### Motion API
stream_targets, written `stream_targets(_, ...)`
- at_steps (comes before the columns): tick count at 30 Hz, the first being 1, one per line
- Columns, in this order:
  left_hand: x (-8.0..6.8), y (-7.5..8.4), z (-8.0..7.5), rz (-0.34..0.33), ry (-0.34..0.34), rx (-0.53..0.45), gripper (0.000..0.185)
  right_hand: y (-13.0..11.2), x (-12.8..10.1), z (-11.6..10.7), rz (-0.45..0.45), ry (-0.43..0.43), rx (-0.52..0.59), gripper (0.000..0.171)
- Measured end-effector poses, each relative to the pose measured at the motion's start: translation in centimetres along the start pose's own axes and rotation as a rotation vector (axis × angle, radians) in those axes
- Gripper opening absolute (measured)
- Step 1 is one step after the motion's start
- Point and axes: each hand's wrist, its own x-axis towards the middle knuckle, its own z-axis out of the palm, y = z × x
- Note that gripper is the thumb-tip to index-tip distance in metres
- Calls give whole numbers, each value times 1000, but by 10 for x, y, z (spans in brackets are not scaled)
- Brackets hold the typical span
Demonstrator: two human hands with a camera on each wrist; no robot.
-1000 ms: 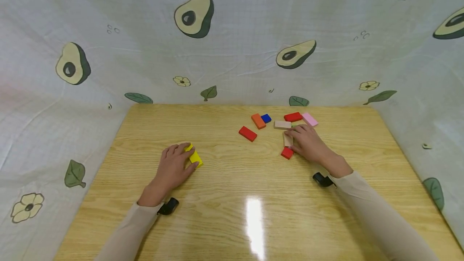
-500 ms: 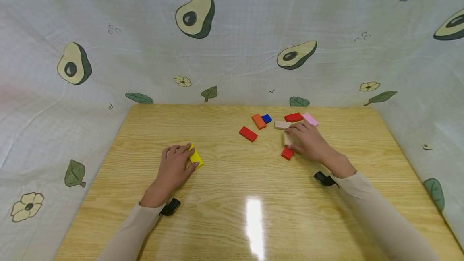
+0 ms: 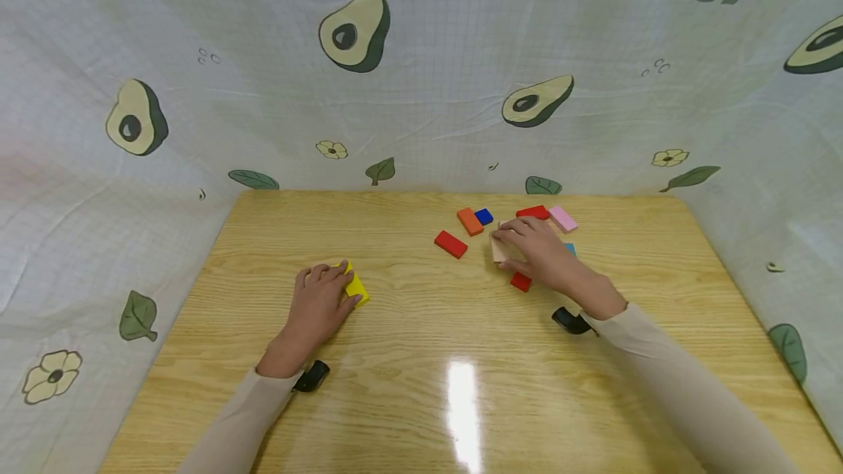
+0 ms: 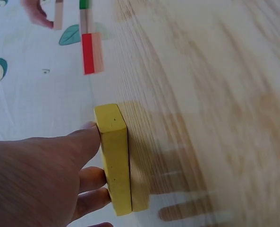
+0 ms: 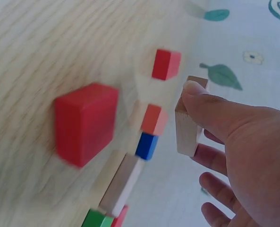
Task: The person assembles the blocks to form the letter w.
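My left hand (image 3: 320, 307) holds a yellow block (image 3: 356, 287) on the left part of the table. In the left wrist view the thumb is at the near end of the yellow block (image 4: 115, 161) and other fingers lie along its side. My right hand (image 3: 546, 256) pinches a plain wooden block (image 3: 498, 249) between thumb and fingers. The right wrist view shows this wooden block (image 5: 188, 125) raised above the table. Just below the right hand lies a short red block (image 3: 521, 281), large in the right wrist view. A second plain wooden block (image 5: 122, 184) lies beyond, beside a green block (image 5: 96, 218).
Left of the right hand lie a red block (image 3: 451, 244), an orange block (image 3: 470, 222) and a dark blue block (image 3: 484, 216). Behind it are another red block (image 3: 533, 212) and a pink block (image 3: 563, 219). A light blue block (image 3: 570, 248) peeks out past the hand. A printed cloth (image 3: 435, 93) hangs behind the table.
My right hand has lifted the wooden block and moved left with it. The light blue block now shows at its right. My left hand stays on the yellow block.
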Motion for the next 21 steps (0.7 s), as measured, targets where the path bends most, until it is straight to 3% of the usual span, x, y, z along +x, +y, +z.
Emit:
stream_targets(10,-1,0,0,9,9,17,50,-19,26,8,-90,13,20,54)
stream_targets(21,0,0,0,7,-11,22,50,-50,60,19,-144,-34,45,52)
